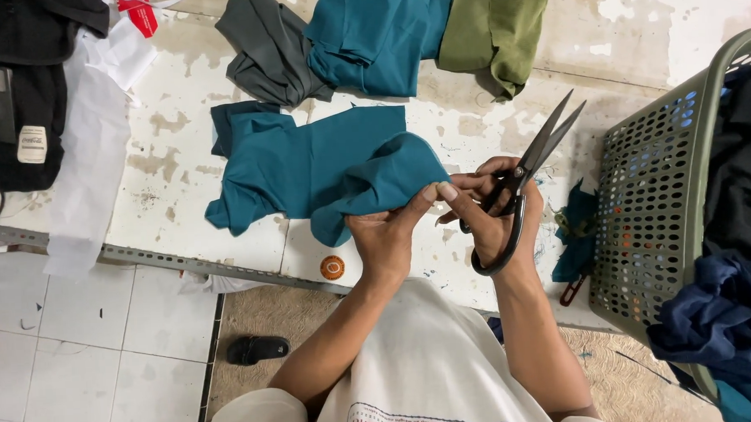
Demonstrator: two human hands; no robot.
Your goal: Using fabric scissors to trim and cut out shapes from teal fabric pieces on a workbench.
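The table is white and badly worn — paint flaked off in brown patches, a metal strip along its near edge. Below it lie white floor tiles at the left, a tan mat under the person, and a black sandal on the mat.

At the right a green perforated basket leans against the table edge; it holds dark fabric at the top and navy cloth spilling over its near rim.

At the far side of the table lie a grey piece, a teal pile and an olive piece. Black garments and white cloth sit at the left.

The teal garment lies spread on the table in front of the person, its long axis running left to right, the right end bunched and lifted. The left hand pinches that raised end between thumb and fingers. The right hand meets it fingertip to fingertip while gripping black scissors through the handle loops — blades slightly parted, pointing up and to the right, away from the garment. Teal scraps lie just right of that hand, near the basket.
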